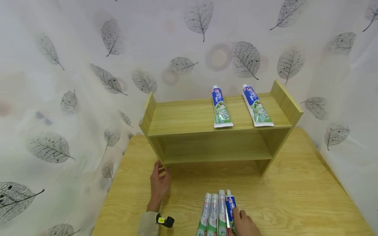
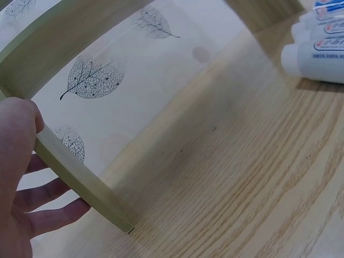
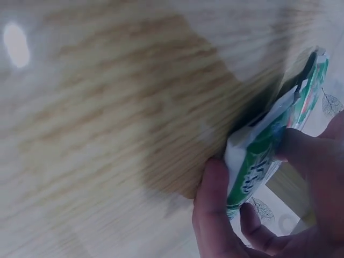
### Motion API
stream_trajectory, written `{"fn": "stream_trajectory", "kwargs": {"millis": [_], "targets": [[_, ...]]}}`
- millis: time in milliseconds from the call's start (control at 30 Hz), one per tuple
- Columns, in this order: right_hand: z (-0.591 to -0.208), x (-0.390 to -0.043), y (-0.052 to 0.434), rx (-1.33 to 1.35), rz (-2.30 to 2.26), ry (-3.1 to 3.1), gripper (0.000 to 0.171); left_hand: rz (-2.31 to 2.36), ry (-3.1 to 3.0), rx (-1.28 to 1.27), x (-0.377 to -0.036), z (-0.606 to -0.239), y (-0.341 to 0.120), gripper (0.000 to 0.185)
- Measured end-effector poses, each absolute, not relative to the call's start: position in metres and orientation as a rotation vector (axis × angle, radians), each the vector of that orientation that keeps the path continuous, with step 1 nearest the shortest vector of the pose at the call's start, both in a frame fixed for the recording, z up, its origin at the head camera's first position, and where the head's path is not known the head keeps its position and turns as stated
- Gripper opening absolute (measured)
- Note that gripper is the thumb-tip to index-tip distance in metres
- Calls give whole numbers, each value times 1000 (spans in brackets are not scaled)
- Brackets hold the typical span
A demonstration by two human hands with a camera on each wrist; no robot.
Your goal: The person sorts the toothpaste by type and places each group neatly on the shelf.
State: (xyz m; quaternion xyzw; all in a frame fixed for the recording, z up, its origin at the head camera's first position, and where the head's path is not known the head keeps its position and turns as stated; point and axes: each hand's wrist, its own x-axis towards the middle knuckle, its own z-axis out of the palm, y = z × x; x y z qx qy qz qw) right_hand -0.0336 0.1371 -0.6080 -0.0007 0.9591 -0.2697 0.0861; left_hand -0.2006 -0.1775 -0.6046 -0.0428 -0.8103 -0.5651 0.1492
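Blue-and-green toothpaste tube [image 1: 230, 205] in right hand [image 1: 245, 224], at right end of a row on the wooden counter [image 1: 298, 186], cap pointing to the shelf; fingers and thumb pinch it across the lower, green part, printed side partly covered; can't tell if it's fully resting on the counter. Left of it, three silver-white tubes with green lower ends [image 1: 213, 213], side by side, caps same way, lower ends cut off by frame edge

Left hand [image 1: 160, 183] grips lower edge of shelf's left side panel [image 1: 156, 146], thumb on one face, fingers round the other. Wooden shelf [image 1: 183, 119] stands on the counter; on its top board two more blue-and-green tubes lie apart, one near middle [image 1: 222, 108], one further right [image 1: 258, 106], caps toward the wall. Beige sleeve [image 1: 148, 224] and black strap [image 1: 168, 222] at left wrist. Leaf-print covering [image 1: 177, 32] behind
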Motion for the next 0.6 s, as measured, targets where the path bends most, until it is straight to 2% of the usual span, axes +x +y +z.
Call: {"fn": "stream_trajectory", "kwargs": {"millis": [300,600], "targets": [[-615,-40,145,-66,-818,2910,42,-1629,-2326,-132,-201,-605,-178,42],[-666,-44,153,-44,-734,2938,43,-1603,-2338,-112,-199,-604,-178,42]]}}
